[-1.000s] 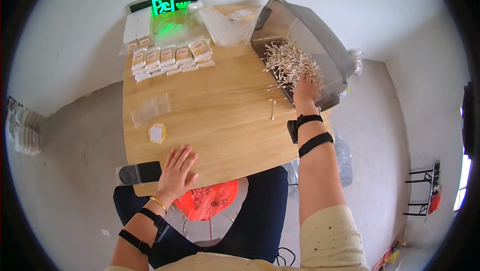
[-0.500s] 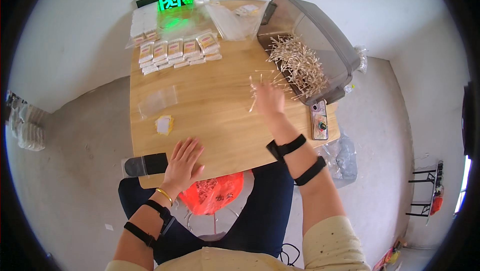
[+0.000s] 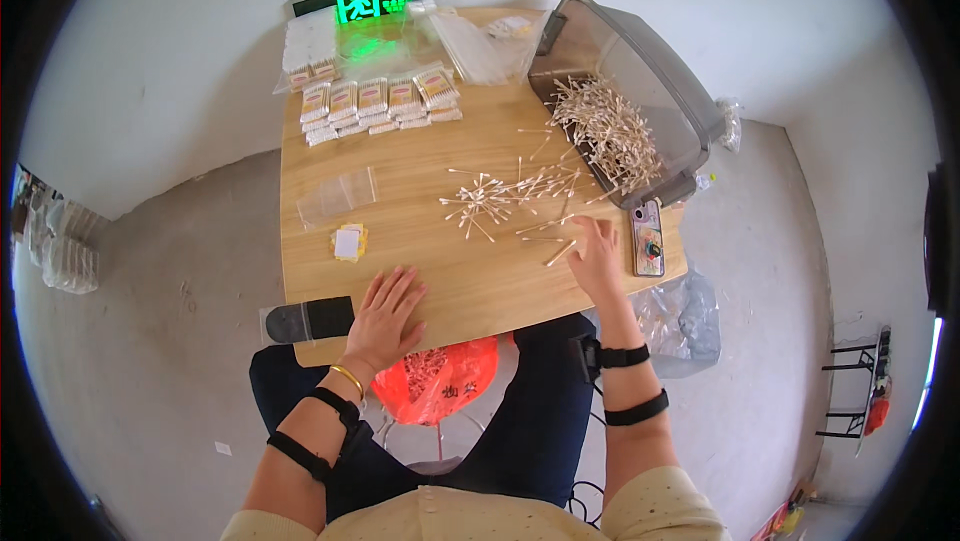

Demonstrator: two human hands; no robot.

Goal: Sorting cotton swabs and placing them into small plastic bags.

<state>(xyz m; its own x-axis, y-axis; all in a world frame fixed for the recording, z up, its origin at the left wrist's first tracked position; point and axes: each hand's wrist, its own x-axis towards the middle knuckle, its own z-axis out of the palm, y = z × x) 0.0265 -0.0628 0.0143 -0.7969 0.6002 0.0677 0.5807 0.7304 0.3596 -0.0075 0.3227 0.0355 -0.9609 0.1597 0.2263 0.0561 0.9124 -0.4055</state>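
Right hand (image 3: pixel 598 256), lower right of centre, rests fingers spread and holding nothing on the wooden bench (image 3: pixel 420 201), touching stray cotton swabs (image 3: pixel 500 196) scattered mid-frame beside the grey bin (image 3: pixel 650 91). Left hand (image 3: pixel 385 311) lies flat, grip apart, near the bench's lower edge.

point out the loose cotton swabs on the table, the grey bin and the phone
cotton swabs (image 3: pixel 492 199), head view, middle of the scattered pile
grey bin (image 3: pixel 672 99), head view, its right wall
phone (image 3: pixel 647 238), head view, centre of its back
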